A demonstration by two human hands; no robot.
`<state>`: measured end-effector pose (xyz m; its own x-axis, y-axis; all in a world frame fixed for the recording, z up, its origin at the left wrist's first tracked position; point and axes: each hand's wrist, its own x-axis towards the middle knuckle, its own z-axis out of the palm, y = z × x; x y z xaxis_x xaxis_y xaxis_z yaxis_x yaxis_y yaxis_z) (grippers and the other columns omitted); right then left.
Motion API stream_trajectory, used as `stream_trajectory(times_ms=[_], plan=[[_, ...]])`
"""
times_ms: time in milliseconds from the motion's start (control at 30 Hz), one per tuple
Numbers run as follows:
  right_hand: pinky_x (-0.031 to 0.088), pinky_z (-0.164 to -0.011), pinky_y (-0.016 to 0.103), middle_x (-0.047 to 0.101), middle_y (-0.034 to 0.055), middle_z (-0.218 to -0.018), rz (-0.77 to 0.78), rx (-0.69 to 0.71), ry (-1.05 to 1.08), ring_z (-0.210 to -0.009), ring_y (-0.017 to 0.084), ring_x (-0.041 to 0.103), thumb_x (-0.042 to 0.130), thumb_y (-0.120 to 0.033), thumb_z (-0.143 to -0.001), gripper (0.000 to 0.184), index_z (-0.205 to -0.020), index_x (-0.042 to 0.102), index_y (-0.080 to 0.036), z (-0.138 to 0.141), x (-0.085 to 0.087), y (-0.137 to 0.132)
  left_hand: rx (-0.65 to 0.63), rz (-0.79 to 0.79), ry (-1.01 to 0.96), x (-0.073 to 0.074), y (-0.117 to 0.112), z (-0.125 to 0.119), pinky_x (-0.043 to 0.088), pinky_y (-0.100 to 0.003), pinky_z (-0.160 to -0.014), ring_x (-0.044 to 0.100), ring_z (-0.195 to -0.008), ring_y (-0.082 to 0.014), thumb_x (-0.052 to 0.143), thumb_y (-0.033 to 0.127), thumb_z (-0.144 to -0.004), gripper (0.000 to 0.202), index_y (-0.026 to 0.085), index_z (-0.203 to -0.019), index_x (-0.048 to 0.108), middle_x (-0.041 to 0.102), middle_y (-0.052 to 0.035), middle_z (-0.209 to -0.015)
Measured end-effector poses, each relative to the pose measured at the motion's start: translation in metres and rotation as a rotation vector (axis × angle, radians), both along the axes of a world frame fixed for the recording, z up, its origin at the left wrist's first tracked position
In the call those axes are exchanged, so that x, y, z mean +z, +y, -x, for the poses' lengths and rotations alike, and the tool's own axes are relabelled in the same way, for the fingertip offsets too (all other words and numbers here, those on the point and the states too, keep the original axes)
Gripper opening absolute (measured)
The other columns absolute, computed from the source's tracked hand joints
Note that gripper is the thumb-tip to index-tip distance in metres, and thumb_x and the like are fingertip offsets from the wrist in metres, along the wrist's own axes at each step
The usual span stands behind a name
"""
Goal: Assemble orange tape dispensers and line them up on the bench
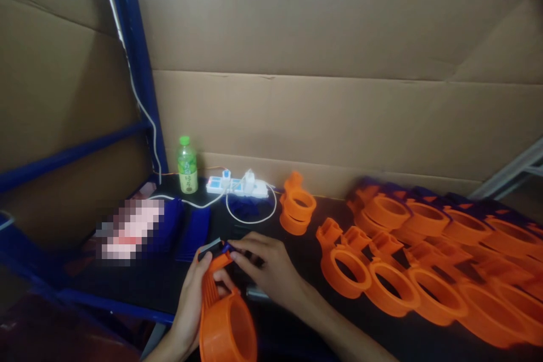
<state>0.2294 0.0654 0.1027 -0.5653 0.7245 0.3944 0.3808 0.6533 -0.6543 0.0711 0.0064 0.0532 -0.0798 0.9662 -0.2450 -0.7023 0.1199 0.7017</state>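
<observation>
Orange ring-ended holder [220, 331], smooth; left fingers [205, 263] wrapped round; right fingers [251, 249] pinching blue piece [225, 248].

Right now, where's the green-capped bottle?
In the head view, the bottle stands left of centre on the black table, before the cardboard wall and just left of the white power strip.

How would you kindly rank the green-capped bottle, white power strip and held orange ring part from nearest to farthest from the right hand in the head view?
From the right hand:
1. Held orange ring part: right by its fingertips.
2. White power strip: beyond, slightly left.
3. Green-capped bottle: beyond, farther left.
</observation>
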Motion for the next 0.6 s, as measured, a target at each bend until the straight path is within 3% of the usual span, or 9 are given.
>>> stream_trajectory(times_ms=[233,600], plan=[[0.053,-0.073,0.021,0.066,0.0057,-0.096,-0.222,0.033,0.038,-0.082,0.011,0.064,0.055,-0.028,-0.096,0.029,-0.121,0.066,-0.021,0.002,-0.018,-0.001,0.050,0.015,-0.025,0.001,-0.001,-0.001,0.052,-0.025,-0.051,0.071,-0.056,-0.0196,0.069,0.036,-0.083,0.037,0.022,-0.112,0.050,0.071,0.0003,-0.064],[0.050,-0.068,0.021,0.063,0.0046,-0.088,-0.282,0.010,-0.032,-0.073,0.010,0.060,0.053,-0.026,-0.097,0.029,-0.123,0.064,-0.020,0.002,-0.026,-0.002,0.018,0.059,-0.016,0.002,-0.002,0.000,0.050,-0.024,-0.050,0.066,-0.048,-0.0160,0.071,0.035,-0.080,0.033,0.022,-0.105,0.053,0.071,0.0013,-0.059]])
